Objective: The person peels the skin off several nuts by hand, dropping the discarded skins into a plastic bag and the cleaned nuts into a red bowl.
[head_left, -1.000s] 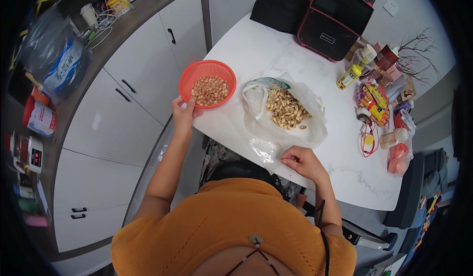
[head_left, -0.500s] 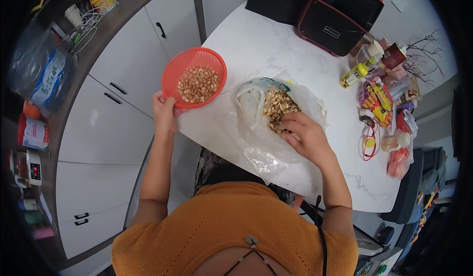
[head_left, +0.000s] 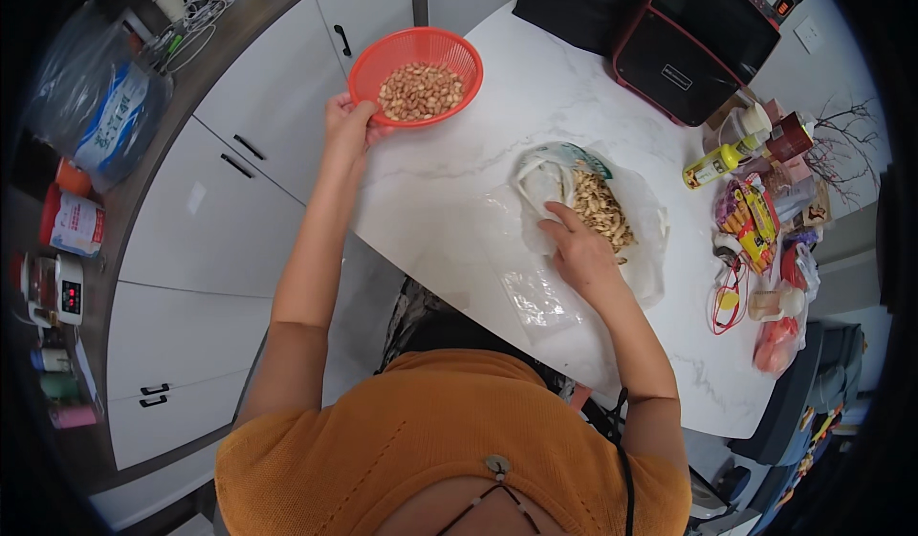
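My left hand (head_left: 352, 127) grips the near-left rim of a red plastic colander (head_left: 468, 61), thumb on the rim and fingers beneath. Inside it lies a heap of pinkish-brown shelled peanuts (head_left: 419, 92). My right hand (head_left: 583, 257) is at the near-left side of a crumpled, translucent plastic bag (head_left: 650, 266), thumb and forefinger closed on its film. Pale brown empty shells (head_left: 601, 213) fill the bag's opening, just beyond my right fingers. Part of the bag's film is hidden under that hand.
The white marble-patterned table (head_left: 440, 213) carries a black-and-red box-shaped appliance (head_left: 690, 43) and a black bag (head_left: 564, 5) at the far side. To the right stand a yellow bottle (head_left: 712, 166), snack packs (head_left: 749, 218) and red-corded glasses (head_left: 729, 299). White cabinets (head_left: 206, 230) line the left.
My left hand has carried the colander farther away across the table edge. My right hand has come out of the shells to the bag's left side, and the bag sits a little farther right.
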{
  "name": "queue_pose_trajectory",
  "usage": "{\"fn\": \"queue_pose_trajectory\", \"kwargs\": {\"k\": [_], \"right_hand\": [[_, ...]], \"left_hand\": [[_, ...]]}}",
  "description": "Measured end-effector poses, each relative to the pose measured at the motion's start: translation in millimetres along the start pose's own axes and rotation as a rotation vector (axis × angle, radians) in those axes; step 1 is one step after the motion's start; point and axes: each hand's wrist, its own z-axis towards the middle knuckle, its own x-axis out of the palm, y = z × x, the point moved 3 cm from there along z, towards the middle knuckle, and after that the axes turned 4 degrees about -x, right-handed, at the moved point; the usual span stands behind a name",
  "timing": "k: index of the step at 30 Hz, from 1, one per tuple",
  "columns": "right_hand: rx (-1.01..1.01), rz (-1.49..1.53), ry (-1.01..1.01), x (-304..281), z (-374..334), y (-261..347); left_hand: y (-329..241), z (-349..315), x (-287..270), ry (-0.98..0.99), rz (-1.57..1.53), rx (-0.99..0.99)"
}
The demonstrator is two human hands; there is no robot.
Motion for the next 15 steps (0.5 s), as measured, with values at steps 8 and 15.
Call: {"fn": "queue_pose_trajectory", "kwargs": {"k": [8, 15], "right_hand": [[0.139, 0.063, -0.047, -13, -36, -24], [0.053, 0.079, -0.068, -14, -62, -25]], "left_hand": [[6, 0, 36, 0.059, 0.011, 0.007], [15, -13, 30, 0.067, -0.033, -0.004]]}}
